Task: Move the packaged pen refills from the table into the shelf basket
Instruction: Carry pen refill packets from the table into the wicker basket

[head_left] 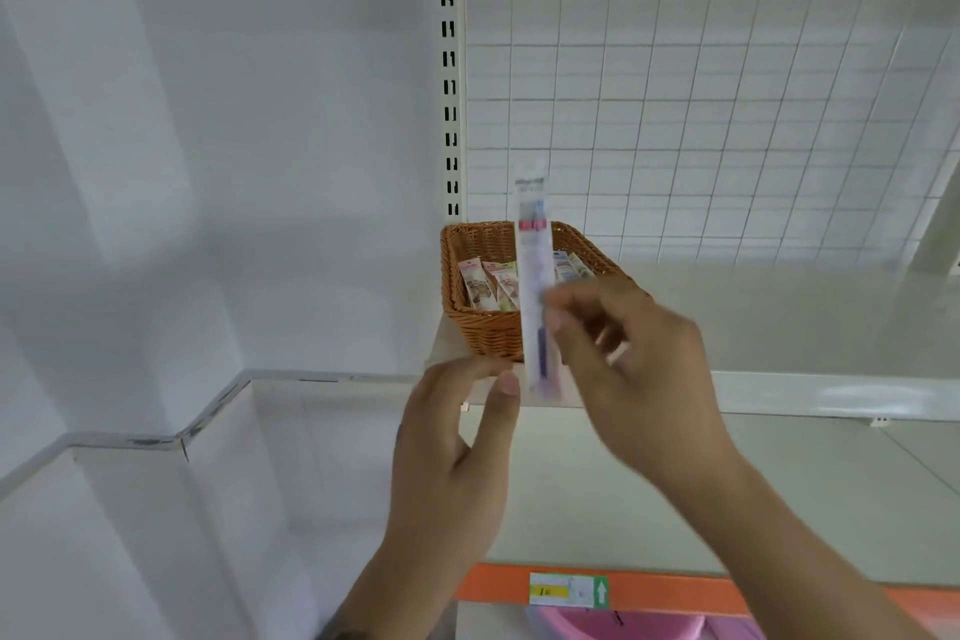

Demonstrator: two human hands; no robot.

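My right hand [634, 364] pinches a long clear packet of pen refills [535, 276] and holds it upright in front of the wicker basket [488, 327] on the shelf. The packet has a red label near its top and a purple refill showing low down. It is blurred by motion. My left hand [457, 442] is raised just left of the packet's lower end with fingers straight, holding nothing. Several packaged items [491, 283] lie inside the basket, partly hidden behind the packet.
The basket stands at the left end of a white shelf [779, 307] backed by a wire grid panel [701, 94]. A slotted upright post [449, 68] rises behind it. Below run a lower white shelf and an orange price strip [649, 590]; white wall lies to the left.
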